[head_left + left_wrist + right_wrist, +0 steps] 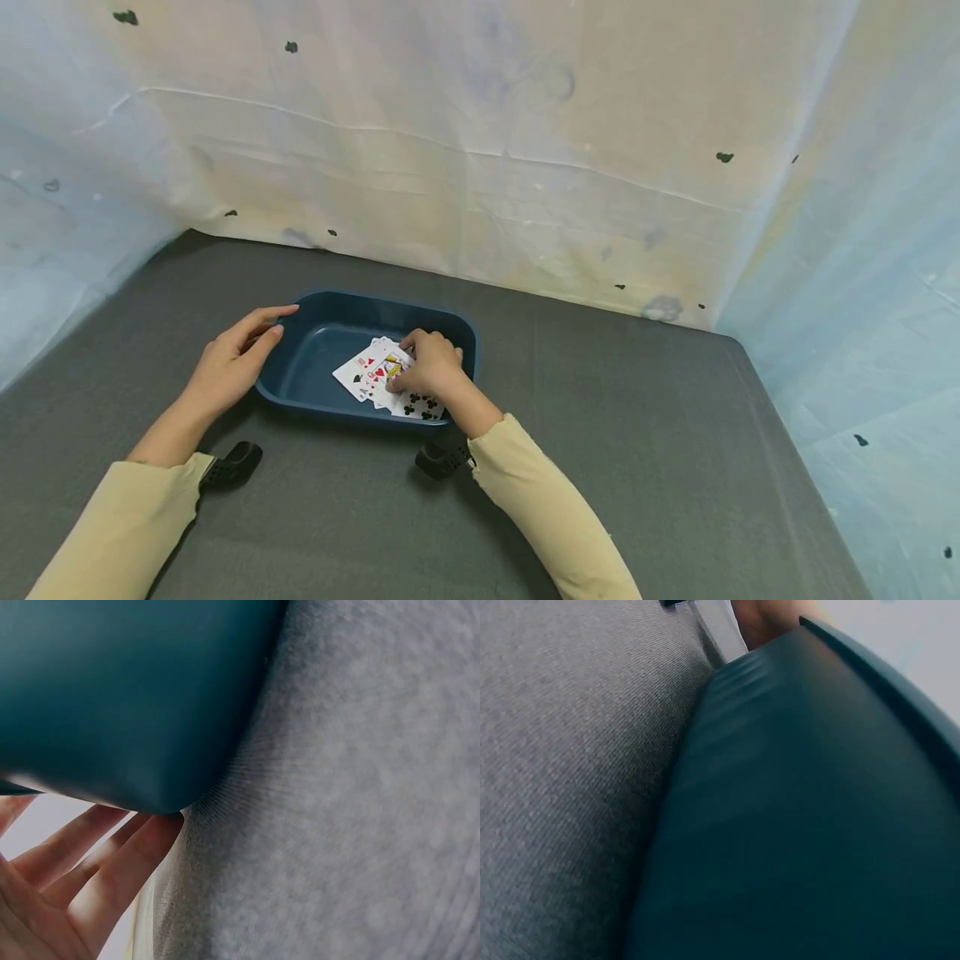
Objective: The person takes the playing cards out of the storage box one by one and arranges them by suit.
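Note:
A dark blue rectangular basin [300, 358] lies on the grey surface, its outer wall [802, 810] filling much of the right wrist view. Inside, overlapping playing cards [360, 372] are fanned face up at the right end, with hearts and clubs showing. My left hand [228, 367] touches the basin's left end with fairly straight fingers; in the left wrist view its fingertips [161, 825] rest against the outer wall. Reaching over the near rim, my right hand [431, 364] has curled fingers and thumb on the cards, partly covering them.
A grey cloth-covered table [600, 433] extends around the basin. Pale patterned sheeting [465, 150] hangs behind it and along both sides. Black wrist devices [234, 467] stick out from under both cream sleeves [555, 508], close to the tabletop.

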### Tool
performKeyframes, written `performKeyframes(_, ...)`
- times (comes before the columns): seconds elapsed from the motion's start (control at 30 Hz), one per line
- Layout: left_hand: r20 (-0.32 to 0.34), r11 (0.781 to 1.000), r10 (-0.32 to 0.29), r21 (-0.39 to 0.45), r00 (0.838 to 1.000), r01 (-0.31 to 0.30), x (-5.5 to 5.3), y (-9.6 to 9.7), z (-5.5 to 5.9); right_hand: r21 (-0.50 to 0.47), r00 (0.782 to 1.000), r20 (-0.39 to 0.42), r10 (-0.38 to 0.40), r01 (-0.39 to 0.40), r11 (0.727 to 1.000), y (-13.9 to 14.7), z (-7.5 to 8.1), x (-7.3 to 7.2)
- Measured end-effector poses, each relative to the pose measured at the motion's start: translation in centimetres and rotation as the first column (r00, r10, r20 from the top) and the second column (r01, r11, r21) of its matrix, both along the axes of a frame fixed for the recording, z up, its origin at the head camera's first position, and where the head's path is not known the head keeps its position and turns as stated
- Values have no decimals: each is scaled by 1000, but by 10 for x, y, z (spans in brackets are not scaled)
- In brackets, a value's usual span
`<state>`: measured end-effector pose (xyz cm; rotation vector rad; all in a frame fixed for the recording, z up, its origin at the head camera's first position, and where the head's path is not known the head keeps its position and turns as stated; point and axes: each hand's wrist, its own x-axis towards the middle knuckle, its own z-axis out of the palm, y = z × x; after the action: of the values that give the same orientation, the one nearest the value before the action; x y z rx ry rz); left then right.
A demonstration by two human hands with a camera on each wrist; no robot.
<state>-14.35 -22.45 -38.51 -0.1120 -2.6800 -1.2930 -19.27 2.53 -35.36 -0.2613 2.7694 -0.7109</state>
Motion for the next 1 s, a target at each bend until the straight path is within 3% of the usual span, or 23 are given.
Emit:
performKeyframes(0.17,-1,1000,4,-3,1000,-4,0,0,0,-140,996,-12,-87,84,987,2,-1,-5)
performKeyframes(0.27,2,1000,6,-3,1000,-6,-1,0,0,-287,993,-10,-116,109,952,4,-1,-6)
performKeyframes(0.37,4,1000,12,-8,1000,-12,-1,0,-1,-401,993,-40,-112,86,912,6,-1,-6)
performKeyframes(0.57,7,1000,16,-9,1000,-15,-1,1,-1,-514,987,-85,-140,77,854,11,6,-4)
performKeyframes(0.7,4,1000,11,-1,1000,-11,0,2,0,-612,977,-72,-200,115,783,18,13,-5)
performKeyframes(0.87,0,1000,12,-2,1000,-12,0,1,0,-725,964,-31,-264,160,669,33,20,-14)
performKeyframes(1.0,4,1000,15,-4,1000,-15,0,1,-1,-797,950,48,-308,222,561,48,18,-27)
